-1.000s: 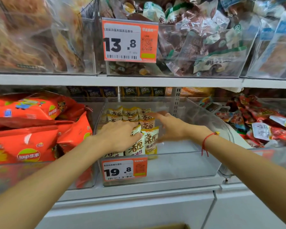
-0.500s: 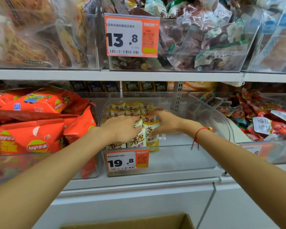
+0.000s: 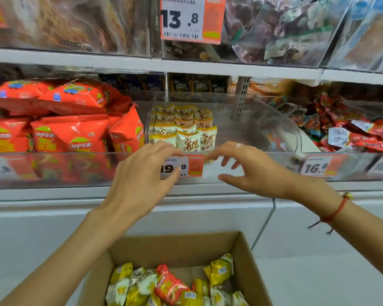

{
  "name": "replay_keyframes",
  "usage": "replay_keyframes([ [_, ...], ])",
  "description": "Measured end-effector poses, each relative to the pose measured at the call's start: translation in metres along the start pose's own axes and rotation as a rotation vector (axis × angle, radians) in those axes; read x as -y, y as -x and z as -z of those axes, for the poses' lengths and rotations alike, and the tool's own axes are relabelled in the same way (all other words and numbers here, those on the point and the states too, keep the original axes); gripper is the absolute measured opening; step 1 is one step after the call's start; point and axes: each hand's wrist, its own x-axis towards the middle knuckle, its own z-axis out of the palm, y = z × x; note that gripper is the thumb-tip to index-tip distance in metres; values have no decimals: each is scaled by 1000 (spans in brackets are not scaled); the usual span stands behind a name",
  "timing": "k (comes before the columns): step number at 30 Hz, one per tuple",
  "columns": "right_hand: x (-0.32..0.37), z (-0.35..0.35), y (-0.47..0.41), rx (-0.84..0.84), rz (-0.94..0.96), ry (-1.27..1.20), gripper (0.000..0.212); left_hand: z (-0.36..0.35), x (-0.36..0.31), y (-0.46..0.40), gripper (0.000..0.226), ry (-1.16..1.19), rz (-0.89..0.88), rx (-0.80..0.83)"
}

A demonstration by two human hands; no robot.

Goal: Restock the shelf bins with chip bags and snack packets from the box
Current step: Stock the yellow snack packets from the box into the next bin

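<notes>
While the cardboard box [image 3: 241, 246] sits nearest, low in the view with its flaps open, yellow, white and red snack packets [image 3: 170, 286] lie loose in it, waiting to be shelved. Above the box, both hands hang in front of the clear middle bin [image 3: 274, 164]. The left hand [image 3: 142, 173] has relaxed fingers and grips nothing; the right hand [image 3: 250, 168] is likewise spread, fingers loosely bent, empty. Neither grip holds a packet, so a fresh handful from the box is probably the next need. Behind the hands, inside that bin, white-and-yellow packets [image 3: 184, 127] stand in tidy upright rows packed against its left wall, faces forward, likely so the labels read from the aisle; the bin's right part is bare. An orange price tag [image 3: 195, 165] is on the bin's front. Left of this bin, orange chip bags [image 3: 71, 133] are piled high. Right of it lie red packets [image 3: 349, 127]. Farther up, the upper shelf [image 3: 142, 62] carries bins of clear-wrapped snacks.
</notes>
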Motion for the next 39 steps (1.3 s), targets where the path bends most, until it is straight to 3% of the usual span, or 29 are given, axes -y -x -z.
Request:
replay_keyframes([
  [4,11,-44,18,376,-115,-13,33,-26,4,65,20,74,228,107],
  [7,9,-99,32,547,-163,9,28,-49,14,114,20,66,354,261],
  [10,0,-158,51,617,-238,33,23,-72,34,156,20,54,454,405],
  [15,-4,-243,79,625,-273,-78,41,-115,55,224,30,18,634,672],
  [19,-1,-284,87,678,-325,-91,49,-144,57,254,25,161,678,876],
  [22,2,-311,90,728,-369,52,61,-156,60,258,43,229,638,1096],
  [26,7,-343,96,781,-440,170,76,-171,64,257,73,-11,382,1434],
  [29,8,-354,99,706,-461,161,72,-174,61,250,74,-93,296,1424],
  [32,4,-337,97,552,-504,-11,58,-167,63,246,66,-97,318,1412],
  [36,-12,-273,76,422,-697,-720,49,-152,67,242,39,-27,430,1231],
  [39,-7,-224,61,464,-832,-1090,22,-143,65,244,18,81,513,1124],
])
